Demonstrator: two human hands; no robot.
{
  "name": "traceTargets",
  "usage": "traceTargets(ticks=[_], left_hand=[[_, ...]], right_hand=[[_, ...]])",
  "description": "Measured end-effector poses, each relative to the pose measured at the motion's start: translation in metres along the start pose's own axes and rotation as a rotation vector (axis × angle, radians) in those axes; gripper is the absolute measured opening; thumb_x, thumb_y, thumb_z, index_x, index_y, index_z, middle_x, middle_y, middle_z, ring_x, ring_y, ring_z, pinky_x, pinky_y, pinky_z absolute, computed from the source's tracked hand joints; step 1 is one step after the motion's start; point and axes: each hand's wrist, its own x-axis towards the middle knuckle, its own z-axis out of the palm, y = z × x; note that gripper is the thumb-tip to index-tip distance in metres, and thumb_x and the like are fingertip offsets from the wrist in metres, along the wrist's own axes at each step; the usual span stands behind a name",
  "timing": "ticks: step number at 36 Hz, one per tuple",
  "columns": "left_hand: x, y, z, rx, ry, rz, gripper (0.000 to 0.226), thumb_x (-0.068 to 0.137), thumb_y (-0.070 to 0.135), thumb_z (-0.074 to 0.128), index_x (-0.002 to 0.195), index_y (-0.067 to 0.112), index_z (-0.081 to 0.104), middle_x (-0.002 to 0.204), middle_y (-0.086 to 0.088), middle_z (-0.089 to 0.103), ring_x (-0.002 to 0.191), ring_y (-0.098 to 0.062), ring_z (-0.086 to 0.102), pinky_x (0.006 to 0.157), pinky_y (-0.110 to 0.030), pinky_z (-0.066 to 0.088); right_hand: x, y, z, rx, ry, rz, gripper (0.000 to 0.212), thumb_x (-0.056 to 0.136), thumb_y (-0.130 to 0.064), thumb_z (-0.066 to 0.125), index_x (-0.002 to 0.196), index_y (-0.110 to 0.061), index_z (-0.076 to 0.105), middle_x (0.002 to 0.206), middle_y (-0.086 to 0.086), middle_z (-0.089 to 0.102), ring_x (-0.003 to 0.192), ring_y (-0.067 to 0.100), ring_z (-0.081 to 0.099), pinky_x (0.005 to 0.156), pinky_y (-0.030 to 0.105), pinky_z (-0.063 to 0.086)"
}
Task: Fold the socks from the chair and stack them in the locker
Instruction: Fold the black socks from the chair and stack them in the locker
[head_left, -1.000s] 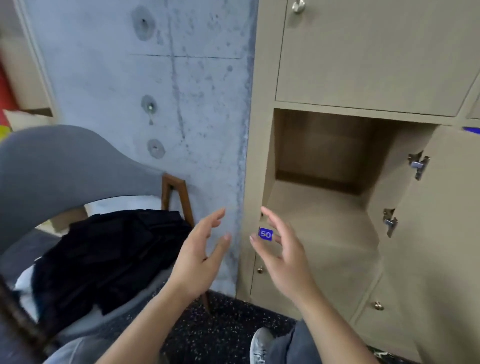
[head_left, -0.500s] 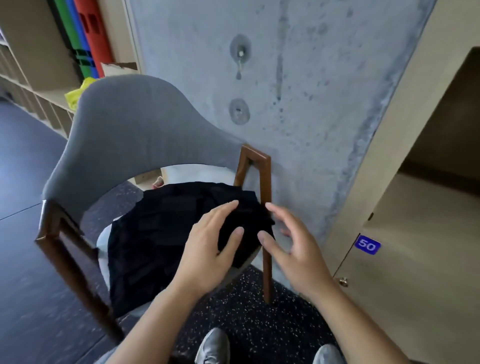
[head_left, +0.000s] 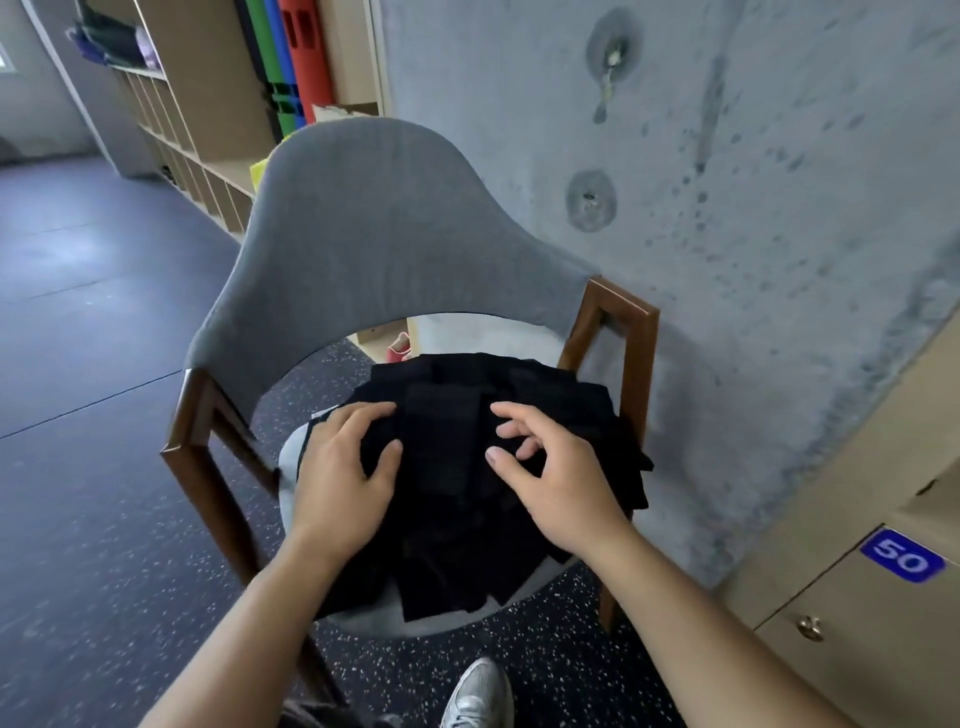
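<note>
— While both hands are down over the chair (head_left: 358, 218), where are the socks?
— On the seat. The black socks (head_left: 447, 467) lie in a loose heap that covers most of the pale cushion, with a few flat pieces hanging over the front edge. Single socks are hard to tell apart, dark on dark.
— And the left hand?
— The left hand (head_left: 340, 470) rests on the left part of the heap, palm down, fingers spread and lightly bent, thumb pointing inward. It touches the cloth, but I see no grip on any one piece.
— The right one?
— The right hand (head_left: 553, 478) is over the right part of the heap, fingers curled more, index reaching forward, thumb tip toward the middle. Whether it pinches a sock or only hovers above the cloth, I cannot tell (the fingers hide what lies beneath them).
— What stands around the chair?
— Its grey backrest curves round on a brown wooden frame, and its right side is just beside a concrete wall (head_left: 753, 208). On the right edge sits the locker (head_left: 852, 519) unit in light wood, with a blue number plate (head_left: 901, 562) reading 50 and a small round knob (head_left: 810, 627) below. Open shelves (head_left: 208, 104) stand far left, holding red, blue and green upright things. A grey shoe (head_left: 478, 696) shows on the speckled floor (head_left: 104, 519) below.
</note>
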Motion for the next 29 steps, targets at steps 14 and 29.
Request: traceTargets(ticks=[14,29], left_hand=[[-0.003,0.001,0.006,-0.06,-0.111,0.008,0.041,0.096,0.019,0.069,0.134,0.034,0.062,0.119,0.017,0.058,0.111,-0.006,0.054,0.099,-0.025,0.04],[-0.013,0.034,-0.012,-0.567,-0.034,-0.122,0.041,0.095,-0.001,0.068,0.12,0.031,0.072,0.081,0.0,0.077,0.081,-0.01,0.075,0.07,-0.015,0.055]], right_hand=[[-0.001,-0.013,0.009,-0.061,-0.067,-0.045,0.044,0.097,-0.031,0.068,0.138,-0.043,0.058,0.115,-0.024,0.063,0.103,0.004,0.054,0.093,0.015,0.043],[-0.01,-0.029,-0.001,0.468,-0.061,0.1,0.043,0.098,-0.01,0.067,0.131,-0.038,0.065,0.128,-0.012,0.065,0.111,0.003,0.068,0.098,0.024,0.055]])
